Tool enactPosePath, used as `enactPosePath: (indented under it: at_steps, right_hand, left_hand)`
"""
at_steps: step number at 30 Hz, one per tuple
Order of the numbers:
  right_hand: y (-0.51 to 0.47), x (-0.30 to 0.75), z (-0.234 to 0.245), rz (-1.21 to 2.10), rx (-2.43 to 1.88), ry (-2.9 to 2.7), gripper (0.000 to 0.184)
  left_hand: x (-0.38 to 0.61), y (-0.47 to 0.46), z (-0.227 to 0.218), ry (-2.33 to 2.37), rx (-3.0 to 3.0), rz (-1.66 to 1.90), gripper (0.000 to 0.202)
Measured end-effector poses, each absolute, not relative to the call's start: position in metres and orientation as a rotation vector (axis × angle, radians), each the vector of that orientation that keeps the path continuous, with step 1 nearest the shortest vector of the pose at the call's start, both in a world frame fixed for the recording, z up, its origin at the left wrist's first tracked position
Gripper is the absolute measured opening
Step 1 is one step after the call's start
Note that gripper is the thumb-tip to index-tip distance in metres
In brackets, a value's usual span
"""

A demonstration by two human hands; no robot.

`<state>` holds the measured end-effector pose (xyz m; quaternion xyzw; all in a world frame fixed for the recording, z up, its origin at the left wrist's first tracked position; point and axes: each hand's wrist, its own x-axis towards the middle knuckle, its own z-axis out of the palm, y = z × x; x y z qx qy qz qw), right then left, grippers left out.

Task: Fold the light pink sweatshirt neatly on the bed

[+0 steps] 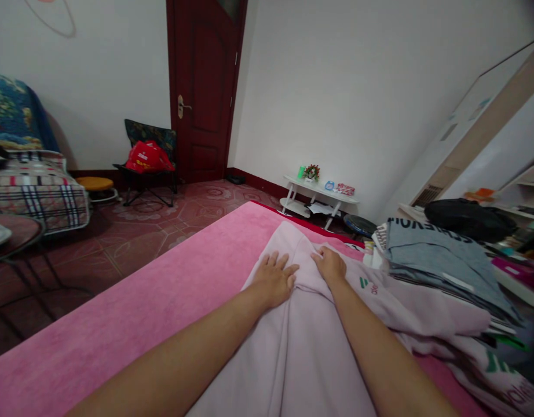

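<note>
Left hand (273,281) flat, right hand (331,265) half-curled, on pale pink garment (317,341).

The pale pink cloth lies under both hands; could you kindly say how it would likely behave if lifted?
The pale pink cloth would probably droop, as its soft creases suggest little stiffness. The fold across its upper part may come loose. Spread out on the brighter pink cover, it seems unlikely to roll or tip.
</note>
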<state>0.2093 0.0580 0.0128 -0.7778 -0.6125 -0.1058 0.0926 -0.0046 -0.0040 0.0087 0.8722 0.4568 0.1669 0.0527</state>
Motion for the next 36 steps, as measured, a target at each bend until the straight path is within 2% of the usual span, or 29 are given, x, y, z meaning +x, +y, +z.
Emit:
enactPosePath:
  at_steps: [3, 6, 14, 19, 27, 36]
  right_hand:
    - [0.053, 0.201, 0.013, -0.354, -2.268, -1.889, 0.032]
    - [0.041, 0.199, 0.012, -0.299, -2.253, -1.986, 0.044]
    - [-0.016, 0.230, 0.003, -0.099, -2.380, -2.051, 0.063]
    - [-0.040, 0.236, 0.000, -0.203, -2.381, -2.072, 0.064]
    - [-0.056, 0.231, -0.001, -0.281, -2.376, -2.038, 0.059]
    - [-0.057, 0.234, -0.009, -0.417, -2.275, -1.999, 0.053]
  left_hand:
    - [-0.005, -0.003, 0.007, 1.398, 2.655, 0.481, 0.051]
    - [-0.004, -0.003, 0.006, 1.405, 2.656, 0.447, 0.055]
    - [-0.019, -0.026, 0.010, 1.326, 2.698, 0.314, 0.064]
    - [-0.052, -0.072, 0.015, 1.204, 2.733, 0.204, 0.064]
    - [-0.106, -0.155, 0.022, 1.001, 2.739, 0.235, 0.063]
    - [-0.146, -0.226, 0.062, 0.765, 2.477, 0.230, 0.057]
